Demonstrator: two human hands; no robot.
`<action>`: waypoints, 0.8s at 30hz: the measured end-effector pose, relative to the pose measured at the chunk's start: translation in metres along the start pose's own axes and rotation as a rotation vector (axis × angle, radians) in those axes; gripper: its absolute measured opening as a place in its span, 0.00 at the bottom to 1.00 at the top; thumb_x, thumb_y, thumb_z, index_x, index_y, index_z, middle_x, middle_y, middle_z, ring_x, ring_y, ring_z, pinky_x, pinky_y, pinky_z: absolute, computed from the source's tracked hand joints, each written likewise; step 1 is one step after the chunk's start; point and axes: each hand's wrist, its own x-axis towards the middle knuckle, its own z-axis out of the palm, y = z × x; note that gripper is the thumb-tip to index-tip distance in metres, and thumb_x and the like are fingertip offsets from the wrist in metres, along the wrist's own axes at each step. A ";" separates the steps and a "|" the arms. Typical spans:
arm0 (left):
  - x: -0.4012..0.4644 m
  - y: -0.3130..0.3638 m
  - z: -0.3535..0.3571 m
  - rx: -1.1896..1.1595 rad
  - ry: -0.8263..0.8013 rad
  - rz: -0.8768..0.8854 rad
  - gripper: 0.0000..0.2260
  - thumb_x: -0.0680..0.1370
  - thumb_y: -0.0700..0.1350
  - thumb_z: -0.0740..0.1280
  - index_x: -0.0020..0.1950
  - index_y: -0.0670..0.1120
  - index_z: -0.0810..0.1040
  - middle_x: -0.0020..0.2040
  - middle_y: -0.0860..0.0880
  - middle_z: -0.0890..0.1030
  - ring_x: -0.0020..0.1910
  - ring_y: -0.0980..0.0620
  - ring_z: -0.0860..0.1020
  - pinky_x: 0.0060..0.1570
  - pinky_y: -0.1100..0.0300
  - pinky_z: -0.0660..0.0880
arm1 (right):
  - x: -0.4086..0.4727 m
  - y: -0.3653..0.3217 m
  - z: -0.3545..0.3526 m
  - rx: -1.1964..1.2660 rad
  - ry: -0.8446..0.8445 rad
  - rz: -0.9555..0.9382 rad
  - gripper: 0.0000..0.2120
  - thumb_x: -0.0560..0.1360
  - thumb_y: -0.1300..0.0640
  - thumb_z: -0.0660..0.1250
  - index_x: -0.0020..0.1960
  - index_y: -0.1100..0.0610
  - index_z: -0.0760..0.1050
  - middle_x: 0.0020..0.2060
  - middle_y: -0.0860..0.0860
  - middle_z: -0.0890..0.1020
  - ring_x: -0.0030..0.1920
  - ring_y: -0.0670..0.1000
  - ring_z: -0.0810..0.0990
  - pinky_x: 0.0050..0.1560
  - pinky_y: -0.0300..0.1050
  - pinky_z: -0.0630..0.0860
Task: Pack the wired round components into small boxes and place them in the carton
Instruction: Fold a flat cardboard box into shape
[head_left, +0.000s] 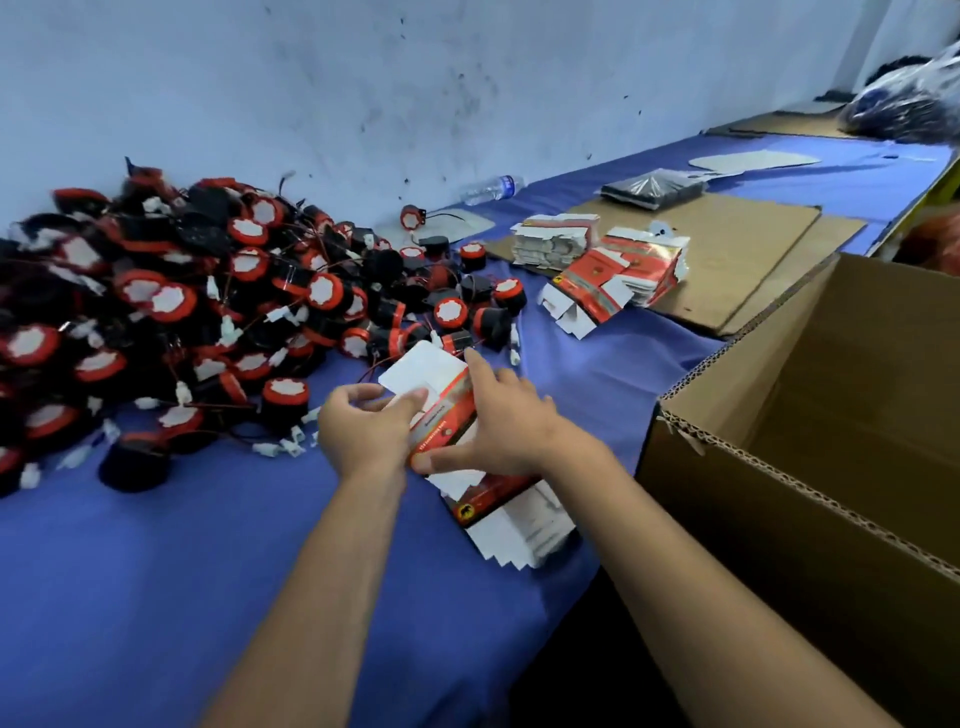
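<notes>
I am folding up one small box (441, 410) — both hands are on it, just in front of the big pile of round parts (208, 312). My left hand (363, 431) pinches the white flap end, thumb on top. My right hand (498, 421) grips the red side, with the pointer finger stretched out along the far edge and the thumb pressing the near corner. The box is not a box shape yet, I think; it looks half flat, but my hands hide much of it.

To do this step well, I should push the two side edges toward each other so the box pops open square, then tuck the bottom flap in all the way — a loose flap could let the part fall out. Then I can pick one wired round part from the pile and slide it in, wire and all.

More flat boxes (509, 514) lie right under my right wrist, and the open carton (779, 467) waits at my right.

There is small white writing on the red side of the box, but it is too blurry to read. A black animal picture sits on a gold round spot on the flat box below.
</notes>
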 end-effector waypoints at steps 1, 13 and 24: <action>0.004 0.003 -0.008 -0.038 0.020 0.012 0.21 0.67 0.45 0.84 0.52 0.47 0.77 0.42 0.50 0.82 0.39 0.48 0.85 0.31 0.55 0.80 | 0.006 -0.012 0.006 -0.012 0.043 -0.031 0.69 0.57 0.22 0.74 0.82 0.47 0.40 0.77 0.56 0.60 0.78 0.61 0.56 0.76 0.74 0.52; 0.063 -0.020 -0.265 -0.286 0.150 -0.164 0.10 0.75 0.32 0.70 0.54 0.42 0.83 0.42 0.46 0.87 0.37 0.49 0.85 0.34 0.58 0.80 | 0.042 -0.211 0.149 0.008 0.058 -0.768 0.65 0.60 0.33 0.79 0.84 0.49 0.44 0.74 0.49 0.63 0.77 0.54 0.59 0.77 0.72 0.42; 0.074 -0.058 -0.332 -0.166 -0.367 0.187 0.45 0.66 0.49 0.83 0.79 0.54 0.67 0.79 0.50 0.70 0.79 0.47 0.67 0.72 0.41 0.70 | 0.059 -0.216 0.181 1.198 -0.428 -0.362 0.23 0.72 0.39 0.75 0.59 0.53 0.84 0.56 0.54 0.87 0.55 0.54 0.86 0.52 0.54 0.81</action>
